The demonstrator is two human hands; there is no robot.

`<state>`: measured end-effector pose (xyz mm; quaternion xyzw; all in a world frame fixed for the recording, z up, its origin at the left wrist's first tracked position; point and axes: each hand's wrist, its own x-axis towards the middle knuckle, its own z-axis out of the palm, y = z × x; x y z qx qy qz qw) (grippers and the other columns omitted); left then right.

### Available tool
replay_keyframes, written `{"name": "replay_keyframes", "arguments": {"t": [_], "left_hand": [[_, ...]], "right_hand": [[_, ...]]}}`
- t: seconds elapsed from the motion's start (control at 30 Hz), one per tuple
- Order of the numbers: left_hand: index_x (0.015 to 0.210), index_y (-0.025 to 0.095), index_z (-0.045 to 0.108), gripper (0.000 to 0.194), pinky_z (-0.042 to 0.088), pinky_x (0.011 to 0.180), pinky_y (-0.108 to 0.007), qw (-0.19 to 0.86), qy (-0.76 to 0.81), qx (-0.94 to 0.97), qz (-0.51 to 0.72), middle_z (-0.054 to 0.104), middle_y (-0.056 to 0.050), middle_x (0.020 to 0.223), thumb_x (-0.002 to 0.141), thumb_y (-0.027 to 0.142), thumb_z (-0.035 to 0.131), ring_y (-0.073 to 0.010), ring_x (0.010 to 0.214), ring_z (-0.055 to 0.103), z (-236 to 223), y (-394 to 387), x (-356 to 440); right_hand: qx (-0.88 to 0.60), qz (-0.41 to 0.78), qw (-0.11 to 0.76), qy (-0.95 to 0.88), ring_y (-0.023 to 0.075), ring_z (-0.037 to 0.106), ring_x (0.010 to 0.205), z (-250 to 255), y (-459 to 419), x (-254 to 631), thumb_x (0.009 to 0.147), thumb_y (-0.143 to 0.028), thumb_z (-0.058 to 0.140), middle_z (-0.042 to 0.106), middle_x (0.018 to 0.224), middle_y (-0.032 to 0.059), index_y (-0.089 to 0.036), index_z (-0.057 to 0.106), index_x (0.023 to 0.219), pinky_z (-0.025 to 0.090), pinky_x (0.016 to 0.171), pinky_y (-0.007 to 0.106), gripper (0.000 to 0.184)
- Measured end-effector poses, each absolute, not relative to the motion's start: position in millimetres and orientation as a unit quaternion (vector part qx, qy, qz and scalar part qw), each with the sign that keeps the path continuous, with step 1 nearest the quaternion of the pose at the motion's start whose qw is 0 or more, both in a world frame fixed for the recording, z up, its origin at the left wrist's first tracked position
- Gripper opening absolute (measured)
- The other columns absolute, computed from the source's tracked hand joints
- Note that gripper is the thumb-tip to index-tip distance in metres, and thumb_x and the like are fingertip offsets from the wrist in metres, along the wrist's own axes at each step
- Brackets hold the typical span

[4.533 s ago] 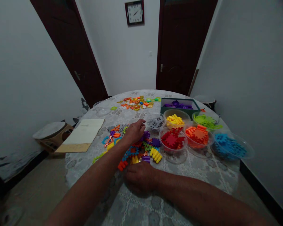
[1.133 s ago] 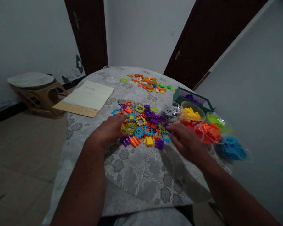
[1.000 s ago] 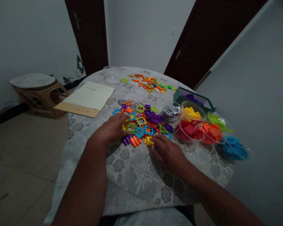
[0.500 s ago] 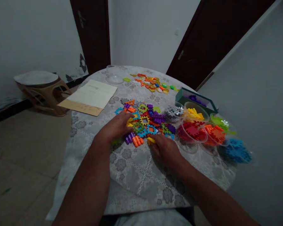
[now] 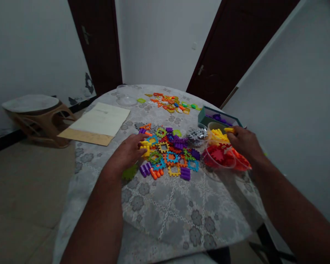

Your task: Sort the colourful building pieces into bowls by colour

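My right hand (image 5: 244, 141) is raised at the right, pinching a yellow plastic building piece (image 5: 229, 129) by one end. That piece is just above the right side of a clear bowl (image 5: 210, 125) of yellow pieces (image 5: 219, 135). My left hand (image 5: 130, 150) is at the left edge of a mixed heap of coloured interlocking pieces (image 5: 172, 157), its fingers closed around a yellow ribbed building piece (image 5: 145, 149). Beside the left wrist lies a green toothed piece (image 5: 129, 172). Purple connectors (image 5: 185, 173) and orange connectors (image 5: 156, 173) lie along the heap's near edge.
Clear bowls hold red pieces (image 5: 219, 154), orange pieces (image 5: 243, 163) and grey pieces (image 5: 196, 134). A green box (image 5: 205, 116) of purple pieces stands behind them. A second pile (image 5: 169, 102) lies far back. Left: a paper sheet (image 5: 99, 119) and a stool (image 5: 41, 121).
My right hand took a yellow piece from the heap's near edge and moved right, up to the yellow bowl. My left hand stays at the heap, now with more yellow showing at its fingers.
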<state>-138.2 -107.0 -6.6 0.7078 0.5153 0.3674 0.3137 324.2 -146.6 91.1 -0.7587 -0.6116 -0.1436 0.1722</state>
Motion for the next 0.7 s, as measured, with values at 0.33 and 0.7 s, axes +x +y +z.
{"name": "replay_keyframes", "arguments": {"t": [0.33,0.7], "left_hand": [[0.135,0.025,0.069,0.052,0.058,0.091,-0.039,0.381,0.489,0.689,0.377,0.074,-0.008,0.116,0.084,0.017,0.063,-0.0208,0.100,0.071,4,-108,-140],[0.134,0.022,0.069,0.054,0.060,0.088,-0.039,0.481,0.409,0.640,0.438,0.072,-0.007,0.117,0.082,0.031,0.079,-0.0184,0.092,0.071,25,-121,-132]], "right_hand": [[-0.707,-0.162,0.258,-0.638,0.0307,0.071,0.094,78,-143,306,0.095,-0.036,0.054,0.077,0.117,0.0185,-0.015,0.076,0.124,0.052,0.088,0.043,0.042],[-0.492,0.273,0.322,-0.762,0.0213,0.072,0.096,49,-185,91,0.099,-0.037,0.063,0.071,0.133,0.0105,-0.028,0.055,0.150,0.059,0.086,0.039,0.052]]}}
